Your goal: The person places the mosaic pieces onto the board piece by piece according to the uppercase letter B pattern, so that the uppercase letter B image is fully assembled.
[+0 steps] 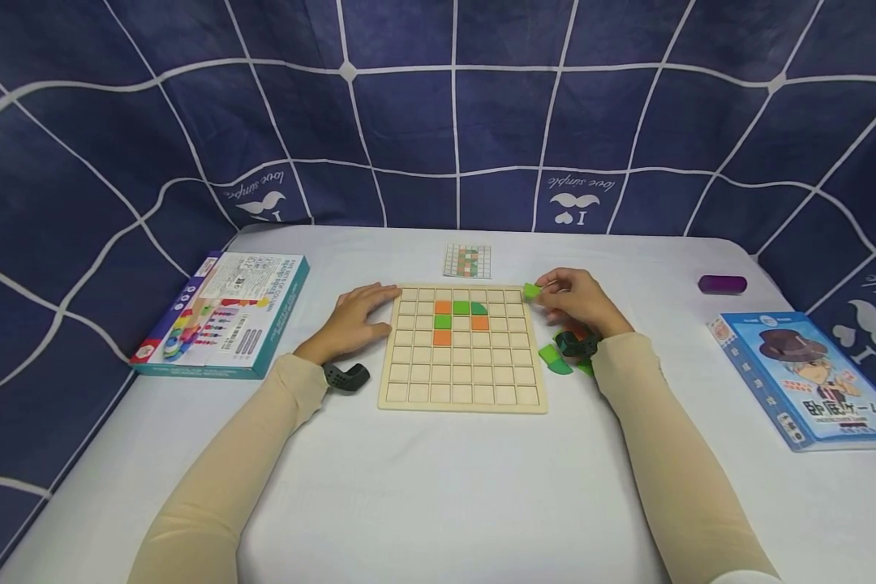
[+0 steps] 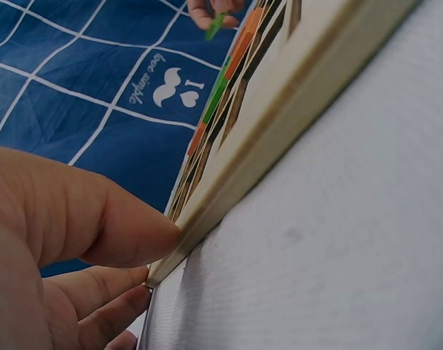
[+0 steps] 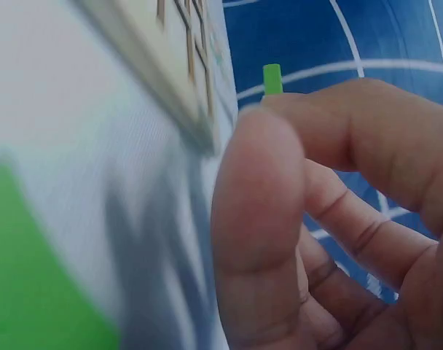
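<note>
A wooden grid board (image 1: 462,375) lies on the white table, with several orange and green tiles set in its upper squares. My left hand (image 1: 352,325) touches the board's left edge, thumb and fingertips against its side, fingers fairly straight. Over the board's upper right corner, my right hand (image 1: 575,297) pinches a light green tile (image 1: 531,290) between thumb and index finger. In the right wrist view the tile's end (image 3: 272,79) sticks out past the fingertips. Loose green tiles (image 1: 555,359) lie right of the board, partly hidden beneath the right wrist.
A small pattern card (image 1: 468,261) lies just behind the board. At left rests a teal toy box (image 1: 222,316). On the right are a blue game box (image 1: 810,381) and a purple cylinder (image 1: 723,285). A dark blue patterned cloth (image 1: 401,113) rises behind the table.
</note>
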A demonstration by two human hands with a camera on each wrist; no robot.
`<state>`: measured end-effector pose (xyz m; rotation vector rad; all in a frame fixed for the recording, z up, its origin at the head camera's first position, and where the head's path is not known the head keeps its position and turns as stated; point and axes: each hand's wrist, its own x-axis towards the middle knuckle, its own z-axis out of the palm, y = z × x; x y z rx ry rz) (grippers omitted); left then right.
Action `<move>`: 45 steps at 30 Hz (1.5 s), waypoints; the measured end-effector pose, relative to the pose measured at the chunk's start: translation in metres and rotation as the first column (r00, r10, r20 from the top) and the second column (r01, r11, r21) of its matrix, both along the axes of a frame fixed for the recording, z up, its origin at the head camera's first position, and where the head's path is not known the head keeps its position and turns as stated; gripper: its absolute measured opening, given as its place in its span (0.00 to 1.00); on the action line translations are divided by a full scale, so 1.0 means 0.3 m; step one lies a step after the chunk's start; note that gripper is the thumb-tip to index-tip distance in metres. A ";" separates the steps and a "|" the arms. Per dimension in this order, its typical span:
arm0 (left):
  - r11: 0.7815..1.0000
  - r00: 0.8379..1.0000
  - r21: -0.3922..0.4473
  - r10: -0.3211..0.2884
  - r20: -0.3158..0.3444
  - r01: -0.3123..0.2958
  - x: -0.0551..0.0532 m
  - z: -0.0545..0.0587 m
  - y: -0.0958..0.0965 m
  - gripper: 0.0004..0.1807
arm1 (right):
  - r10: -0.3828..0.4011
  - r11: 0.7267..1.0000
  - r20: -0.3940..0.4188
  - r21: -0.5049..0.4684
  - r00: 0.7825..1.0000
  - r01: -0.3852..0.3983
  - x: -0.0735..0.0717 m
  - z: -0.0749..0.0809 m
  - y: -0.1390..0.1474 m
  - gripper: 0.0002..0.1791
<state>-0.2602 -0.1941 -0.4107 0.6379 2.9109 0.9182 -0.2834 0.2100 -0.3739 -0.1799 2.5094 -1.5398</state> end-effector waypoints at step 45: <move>1.000 1.000 0.013 -0.012 0.006 0.012 0.001 0.011 -0.002 0.40 | 0.298 0.921 0.232 -0.326 0.926 -0.214 0.080 -0.010 -0.283 0.16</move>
